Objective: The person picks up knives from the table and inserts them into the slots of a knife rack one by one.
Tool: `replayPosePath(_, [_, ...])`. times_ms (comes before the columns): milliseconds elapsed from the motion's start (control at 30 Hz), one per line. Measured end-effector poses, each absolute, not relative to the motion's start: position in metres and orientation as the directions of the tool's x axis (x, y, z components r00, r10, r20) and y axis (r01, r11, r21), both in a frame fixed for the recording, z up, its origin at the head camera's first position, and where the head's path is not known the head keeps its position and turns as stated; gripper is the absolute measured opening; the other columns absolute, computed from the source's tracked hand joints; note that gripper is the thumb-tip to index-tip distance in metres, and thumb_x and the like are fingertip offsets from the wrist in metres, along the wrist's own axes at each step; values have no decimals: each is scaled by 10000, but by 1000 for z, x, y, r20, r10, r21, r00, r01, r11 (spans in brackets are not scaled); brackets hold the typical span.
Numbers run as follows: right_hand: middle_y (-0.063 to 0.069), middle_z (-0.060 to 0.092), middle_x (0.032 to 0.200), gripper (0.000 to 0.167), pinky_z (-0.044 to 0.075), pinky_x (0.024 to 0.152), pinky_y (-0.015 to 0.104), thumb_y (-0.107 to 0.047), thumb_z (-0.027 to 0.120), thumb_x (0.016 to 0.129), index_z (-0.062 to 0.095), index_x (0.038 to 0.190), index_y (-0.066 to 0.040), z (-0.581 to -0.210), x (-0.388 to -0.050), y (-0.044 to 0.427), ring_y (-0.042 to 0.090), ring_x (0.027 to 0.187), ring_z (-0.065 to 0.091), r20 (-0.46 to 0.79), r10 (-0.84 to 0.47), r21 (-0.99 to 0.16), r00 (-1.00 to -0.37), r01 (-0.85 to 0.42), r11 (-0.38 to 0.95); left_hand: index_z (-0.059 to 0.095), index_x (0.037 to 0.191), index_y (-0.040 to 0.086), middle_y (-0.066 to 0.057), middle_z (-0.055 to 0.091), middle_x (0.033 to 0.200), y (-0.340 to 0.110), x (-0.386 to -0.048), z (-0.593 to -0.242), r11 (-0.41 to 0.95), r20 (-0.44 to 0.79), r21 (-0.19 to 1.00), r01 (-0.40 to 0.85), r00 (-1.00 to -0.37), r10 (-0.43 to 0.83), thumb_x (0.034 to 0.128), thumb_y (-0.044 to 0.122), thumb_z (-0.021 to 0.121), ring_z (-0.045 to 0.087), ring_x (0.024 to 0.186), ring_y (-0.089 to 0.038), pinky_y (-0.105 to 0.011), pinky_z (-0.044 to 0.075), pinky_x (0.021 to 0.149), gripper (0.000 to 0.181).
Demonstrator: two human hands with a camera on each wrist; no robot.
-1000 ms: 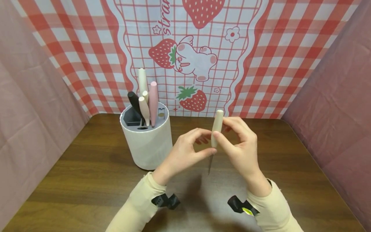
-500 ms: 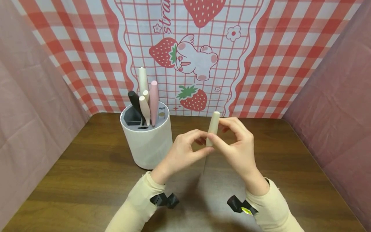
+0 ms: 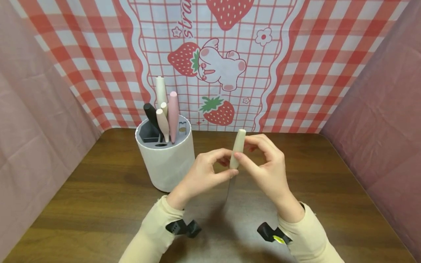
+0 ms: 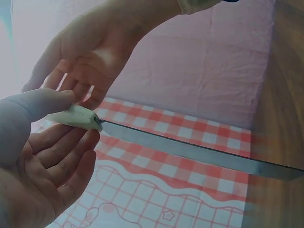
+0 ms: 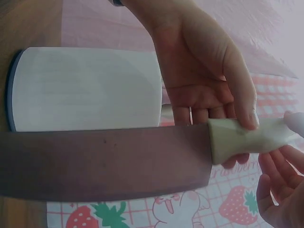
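A kitchen knife with a cream handle [image 3: 238,144] is held above the table, handle up and blade tip pointing down. My left hand [image 3: 205,171] pinches the lower handle between thumb and fingers, close to the blade. Higher on the same handle, my right hand [image 3: 269,164] also pinches with thumb and fingers. From the head, the blade shows as a thin edge; in the right wrist view the broad flat blade [image 5: 104,161] is seen from the side. A white knife block [image 3: 169,168] stands left of my hands.
Several handles rise from the block: a black handle [image 3: 152,115], a pink handle [image 3: 173,113], a white handle [image 3: 160,89] and smaller pale ones. The brown wooden table [image 3: 98,204] runs to a red-checked strawberry cloth [image 3: 312,73] behind, with pink drapes [image 3: 378,95] at both sides.
Both hands and the knife have shifted left and slightly toward me. The knife leans more to the right at its handle end. Both hands keep their hold.
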State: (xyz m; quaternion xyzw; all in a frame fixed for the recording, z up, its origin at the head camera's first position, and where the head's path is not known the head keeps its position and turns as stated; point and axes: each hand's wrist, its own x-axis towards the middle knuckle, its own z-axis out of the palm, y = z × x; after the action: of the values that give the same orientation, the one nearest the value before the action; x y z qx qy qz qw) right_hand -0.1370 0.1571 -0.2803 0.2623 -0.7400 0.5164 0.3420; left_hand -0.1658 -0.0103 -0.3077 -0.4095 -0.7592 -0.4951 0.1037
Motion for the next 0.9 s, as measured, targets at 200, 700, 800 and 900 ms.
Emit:
replayPosePath(200, [85, 623, 915, 298, 466, 715, 217, 94, 680, 729, 645, 1015, 17, -282, -135, 160, 106, 791, 565, 768, -55, -596, -638, -743, 306, 624, 1038, 97, 17, 651, 942, -20, -164, -303, 163, 567, 689, 706, -666, 486, 785, 153, 708, 586, 808, -58, -232, 497, 752, 273])
replayPosePath(700, [69, 642, 821, 182, 458, 674, 165, 100, 606, 794, 661, 946, 17, -295, -136, 174, 91, 766, 587, 758, -28, -609, -652, -722, 329, 616, 1023, 67, -11, 639, 882, -64, -154, -284, 200, 615, 674, 711, -690, 380, 741, 87, 740, 589, 783, -97, -288, 500, 740, 309])
replayPosePath(800, [68, 638, 813, 175, 460, 662, 166, 116, 599, 790, 662, 926, 24, -299, -136, 177, 81, 757, 584, 754, -28, -613, -657, -719, 328, 618, 1010, 64, -15, 642, 875, -73, -152, -280, 209, 634, 662, 720, -687, 356, 735, 70, 740, 587, 806, -105, -290, 501, 749, 300])
replayPosePath(900, [61, 638, 816, 169, 460, 661, 165, 114, 600, 792, 662, 921, 24, -301, -137, 179, 79, 757, 584, 746, -28, -622, -665, -712, 327, 621, 1002, 70, -12, 647, 871, -82, -148, -276, 220, 647, 660, 719, -692, 320, 734, 55, 738, 586, 814, -103, -277, 490, 764, 293])
